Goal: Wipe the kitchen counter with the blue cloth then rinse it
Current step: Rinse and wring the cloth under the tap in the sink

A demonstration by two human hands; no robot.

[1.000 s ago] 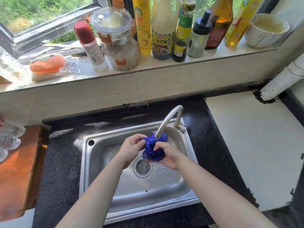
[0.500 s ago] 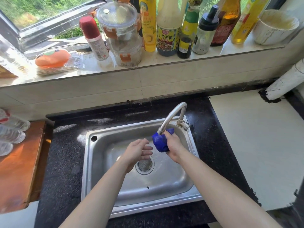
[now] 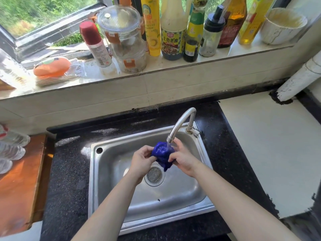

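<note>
Far left, the wooden board (image 3: 19, 180) sits beside the dark surface (image 3: 69, 171). Both are close to the sink (image 3: 94, 180), so a hard spray would probably land back on them and undo the wipe. Left hand (image 3: 141, 162) is over the basin, its fingers (image 3: 147, 150) curled and pinching the left side of the blue cloth (image 3: 162, 153). The cloth is a tight wet wad held in the air above the drain (image 3: 154, 174), right under the faucet (image 3: 182, 122) spout, with water running onto its top. Risk one: balled up like this, the inner folds likely stay dirty unless it gets opened or kneaded. Risk two: a tail hangs toward the drain, and if either grip slips on the wet fabric the wad drops into the basin and needs a re-grab. Right hand (image 3: 182, 159) grips the right side, fingers (image 3: 177, 145) curled round it and just beside the spout tip. A rough twist could bump the spout and swing the stream off the cloth. Neither hand is on the tap handle (image 3: 195, 132), so water left running is one to watch. Squeezing under the flow could throw drops onto the pale surface (image 3: 269, 145) right of the sink.
</note>
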